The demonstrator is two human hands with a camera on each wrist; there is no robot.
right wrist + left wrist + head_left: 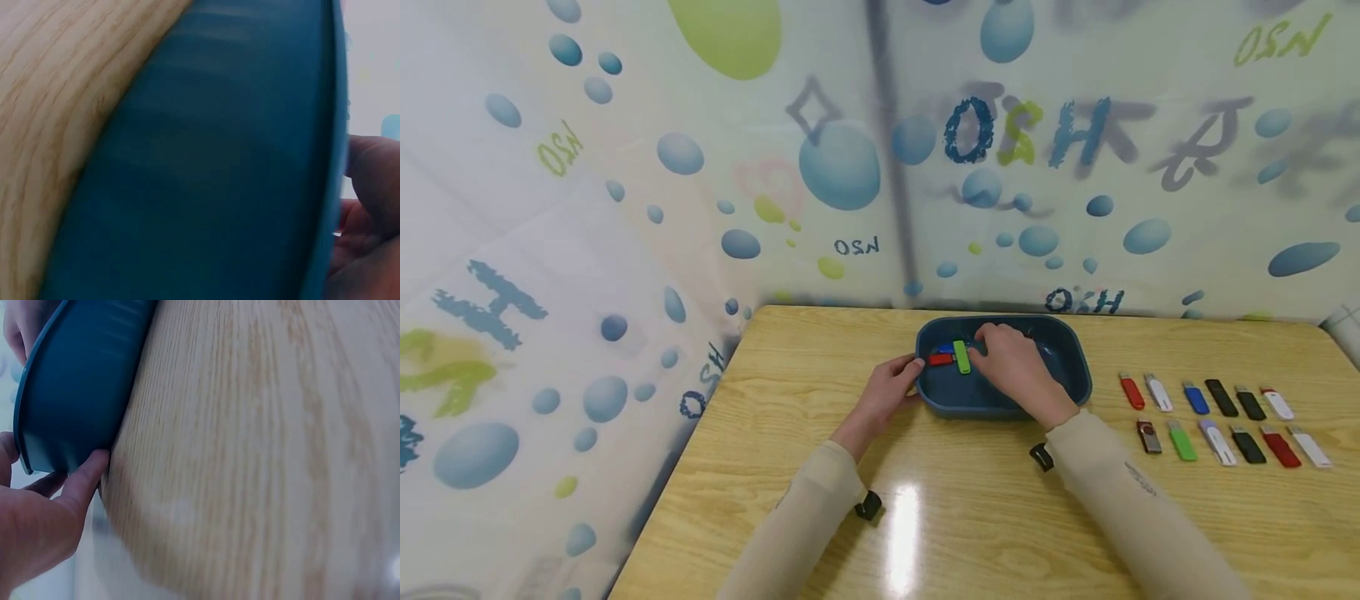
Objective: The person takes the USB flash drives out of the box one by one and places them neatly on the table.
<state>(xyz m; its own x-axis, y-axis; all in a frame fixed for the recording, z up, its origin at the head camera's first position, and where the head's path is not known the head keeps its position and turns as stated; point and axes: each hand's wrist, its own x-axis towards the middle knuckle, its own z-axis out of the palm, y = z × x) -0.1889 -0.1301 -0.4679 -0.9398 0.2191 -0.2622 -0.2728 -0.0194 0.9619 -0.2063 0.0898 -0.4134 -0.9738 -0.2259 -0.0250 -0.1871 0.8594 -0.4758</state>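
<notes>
A dark blue tray (1067, 354) sits mid-table. In its left part lie a green USB stick (961, 357), a red one (940, 359) and a blue one (946, 348). My left hand (891, 387) holds the tray's left rim, thumb above and fingers against the outer wall (81, 381). My right hand (1015, 367) reaches down inside the tray, its curled fingers right beside the green stick; whether they pinch it is hidden. The right wrist view shows only the tray's outer wall (206, 175) and my fingers (369, 187) past the rim.
Two rows of several USB sticks (1221, 421) in red, white, blue, black and green lie on the wooden table (970, 517) to the right of the tray. A printed plastic sheet (850, 167) walls off the back and left sides.
</notes>
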